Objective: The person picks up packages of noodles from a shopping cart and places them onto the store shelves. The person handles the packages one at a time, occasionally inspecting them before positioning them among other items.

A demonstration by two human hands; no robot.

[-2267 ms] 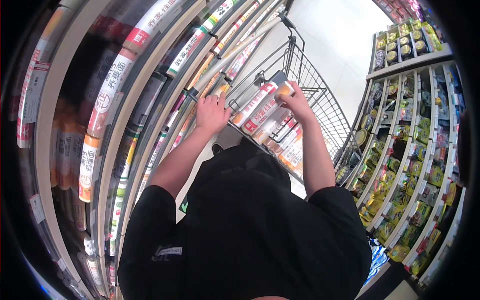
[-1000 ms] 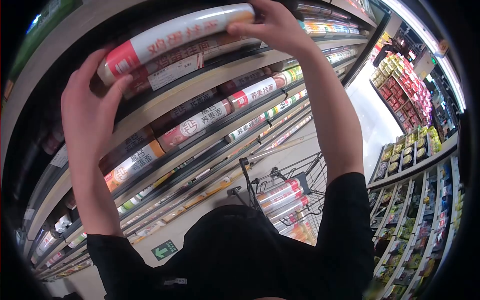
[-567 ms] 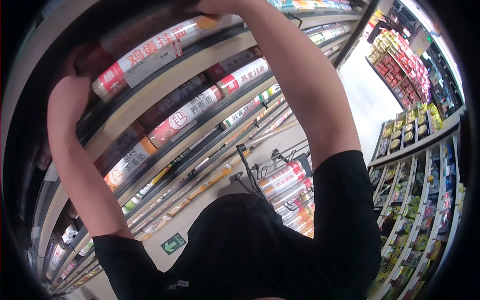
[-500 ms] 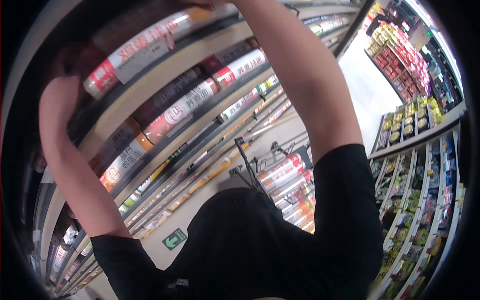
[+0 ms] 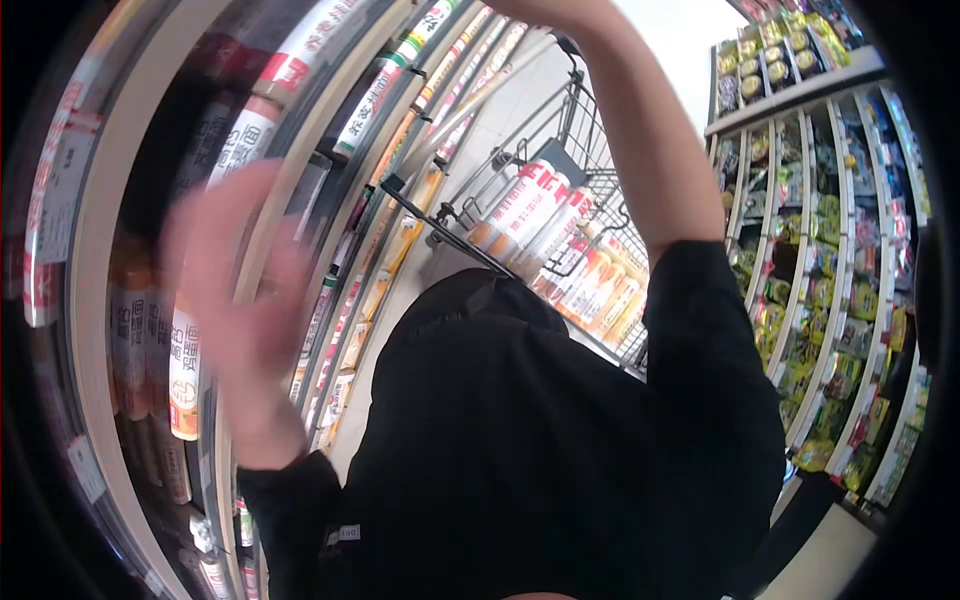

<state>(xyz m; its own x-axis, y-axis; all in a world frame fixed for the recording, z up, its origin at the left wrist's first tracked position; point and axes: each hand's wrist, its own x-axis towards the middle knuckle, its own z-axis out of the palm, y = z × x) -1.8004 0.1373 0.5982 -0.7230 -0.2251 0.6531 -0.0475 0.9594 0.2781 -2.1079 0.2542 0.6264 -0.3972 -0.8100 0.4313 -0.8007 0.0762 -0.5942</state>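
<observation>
My left hand [image 5: 245, 320] is raised before the shelf at the left, blurred by motion. Its fingers and thumb curve apart, and I see nothing between them. Beside it, wrapped packs of dried noodles [image 5: 185, 375] with white and orange labels stand on the shelf. Another noodle pack [image 5: 290, 65] with a red and white wrapper lies above the hand. My right hand [image 5: 550, 8] reaches up to the top edge, where its fingers are cut off from view. Below that arm is a wire shopping cart [image 5: 440, 222] holding red-and-white noodle packs [image 5: 520, 210] and orange ones [image 5: 600, 290].
Curved by the lens, a shelf edge [image 5: 110, 190] with price tags runs down the left. Across the aisle, a rack [image 5: 800, 105] carries many bagged goods, with round tubs [image 5: 775, 70] on top. Pale floor [image 5: 470, 130] shows beside the cart.
My left hand has come away from the upper shelf and now hangs in front of it. The view has turned, showing more of the cart. My right arm stays raised.
</observation>
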